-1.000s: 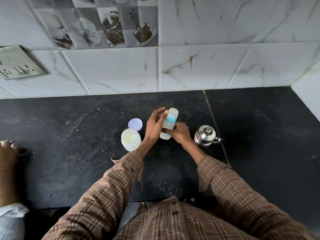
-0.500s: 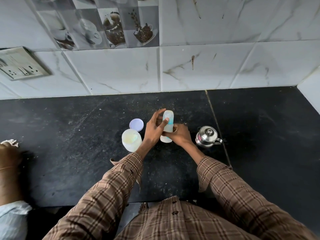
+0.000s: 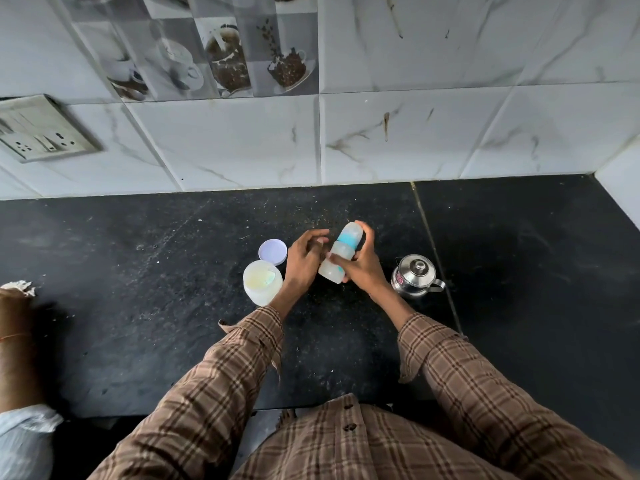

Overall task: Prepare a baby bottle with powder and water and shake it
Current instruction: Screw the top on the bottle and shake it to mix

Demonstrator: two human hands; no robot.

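At the far left edge of the frame another person's forearm (image 3: 14, 348) rests on the black counter (image 3: 138, 289), with a pale sleeve at the lower left corner. In the upper left a switch plate (image 3: 41, 129) sits on the tiled wall (image 3: 450, 133). Near the centre of the frame, a white jar (image 3: 262, 282) stands open on the counter, and its round lid (image 3: 273, 251) lies flat just above it, touching or nearly touching the jar's rim. Right of the jar, the left hand (image 3: 303, 263) is beside the baby bottle (image 3: 341, 252) with its fingers loosely curled; whether they touch the bottle cannot be told, and the hand holds nothing that shows. The bottle is in the centre of the frame, tilted with its capped top toward the upper right, a blue ring around its neck. The right hand (image 3: 363, 268) grips it, fingers wrapped round the body and one fingertip up by the cap. Further right, a small steel kettle (image 3: 414, 276) with its lid on stands on the counter, near the right wrist but apart from it.
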